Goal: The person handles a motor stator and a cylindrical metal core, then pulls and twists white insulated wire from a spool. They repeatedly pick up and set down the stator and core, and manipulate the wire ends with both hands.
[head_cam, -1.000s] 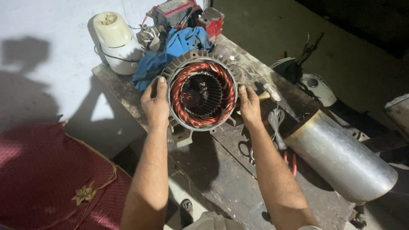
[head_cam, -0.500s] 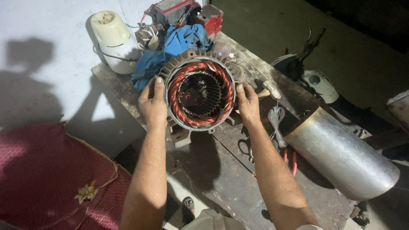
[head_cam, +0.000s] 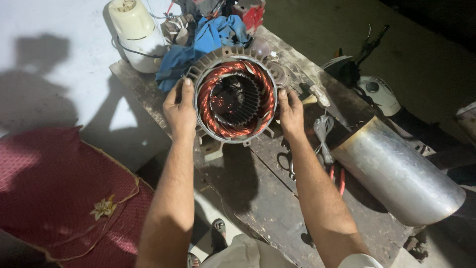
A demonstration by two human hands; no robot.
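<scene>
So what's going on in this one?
A person grips a motor stator with both hands on a worn wooden bench; the left hand and right hand hold opposite sides of its finned housing. The open end faces up, showing the copper windings. A blue cloth lies behind it and a metal cylinder to the right.
</scene>
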